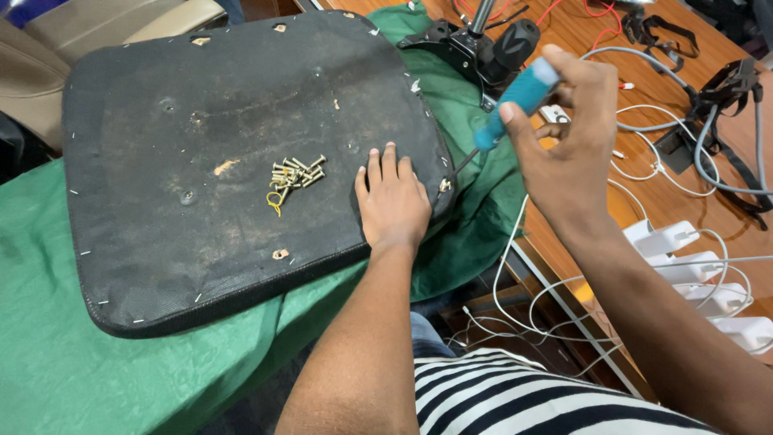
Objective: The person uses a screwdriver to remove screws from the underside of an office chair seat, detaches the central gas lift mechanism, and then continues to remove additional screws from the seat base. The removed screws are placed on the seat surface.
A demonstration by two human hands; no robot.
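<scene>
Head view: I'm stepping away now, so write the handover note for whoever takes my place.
Left hand: open, palm flat on the black seat panel, near its right edge.
Right hand: shut on the teal-handled screwdriver, tip at the panel's right edge, beside a staple there.
The panel lies underside up on a green cloth. A pile of loose screws sits mid-panel with a small yellow loop beside it.
Done: screws out and gathered, it seems.
Left: staples show all around the panel's rim.

green-draped table (pixel 48 354), wooden desk (pixel 684 201)
</scene>
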